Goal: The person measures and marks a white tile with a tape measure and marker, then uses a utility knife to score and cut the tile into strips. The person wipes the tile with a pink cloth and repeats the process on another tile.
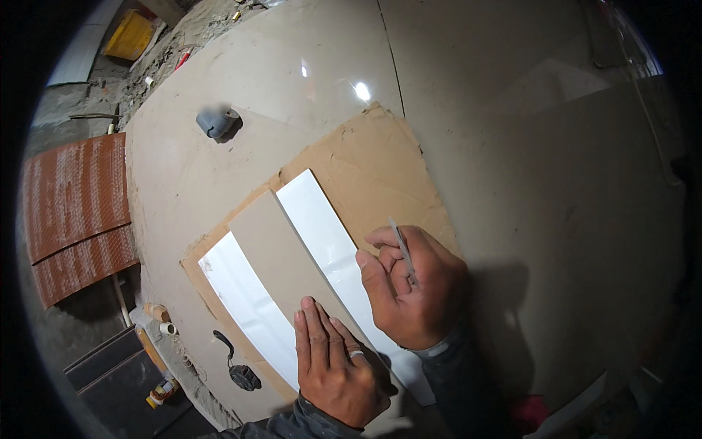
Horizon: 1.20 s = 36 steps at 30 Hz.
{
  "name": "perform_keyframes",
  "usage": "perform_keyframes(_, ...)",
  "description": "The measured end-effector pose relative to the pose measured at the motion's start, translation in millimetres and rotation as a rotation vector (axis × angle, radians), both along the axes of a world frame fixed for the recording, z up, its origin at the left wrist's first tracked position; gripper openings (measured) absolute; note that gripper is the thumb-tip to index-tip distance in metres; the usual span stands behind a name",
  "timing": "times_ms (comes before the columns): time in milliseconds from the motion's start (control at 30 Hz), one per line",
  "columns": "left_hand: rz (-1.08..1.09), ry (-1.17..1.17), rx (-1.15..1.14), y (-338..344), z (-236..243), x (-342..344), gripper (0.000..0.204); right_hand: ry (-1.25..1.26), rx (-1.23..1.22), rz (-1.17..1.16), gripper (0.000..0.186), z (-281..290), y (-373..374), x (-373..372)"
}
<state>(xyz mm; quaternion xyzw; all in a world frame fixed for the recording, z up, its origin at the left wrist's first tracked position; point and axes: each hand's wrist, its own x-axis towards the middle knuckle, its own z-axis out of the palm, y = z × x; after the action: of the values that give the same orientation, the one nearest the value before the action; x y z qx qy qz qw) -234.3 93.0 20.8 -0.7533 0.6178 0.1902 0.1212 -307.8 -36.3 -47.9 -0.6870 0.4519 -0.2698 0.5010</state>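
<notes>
A beige strip (267,245) lies lengthwise across a white panel (241,296), which rests on brown cardboard (373,161). My left hand (333,362) lies with its fingers extended on the lower part of the beige strip. My right hand (413,285) is curled around a thin grey metal blade-like tool (402,245), held tilted over the white panel's right side and the cardboard, just right of the beige strip.
A grey cylindrical object (216,124) and a small black device with a strap (245,375) lie on the glossy tiled surface (548,205). Brown corrugated sheets (77,197), a yellow container (128,36), rubble and small pipe pieces (168,328) are along the left.
</notes>
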Motion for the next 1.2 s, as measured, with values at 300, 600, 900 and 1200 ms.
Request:
perform_keyframes(300, -0.034, -0.011, 0.024, 2, 0, 6, 0.055, 0.022, -0.048, -0.016, 0.015, 1, 1, -2)
perform_keyframes(600, -0.029, 0.013, 0.023, 2, 3, 7, 0.052, 0.000, -0.136, -0.012, 0.014, -2, 1, -1)
perform_keyframes(900, -0.021, 0.059, -0.052, 6, -1, 6, 0.070, -0.019, -0.171, -0.032, 0.013, -8, 3, -3)
perform_keyframes(1200, 0.012, 0.110, 0.033, 17, 10, 16, 0.087, -0.097, -0.164, -0.076, 0.010, -15, -1, -3)
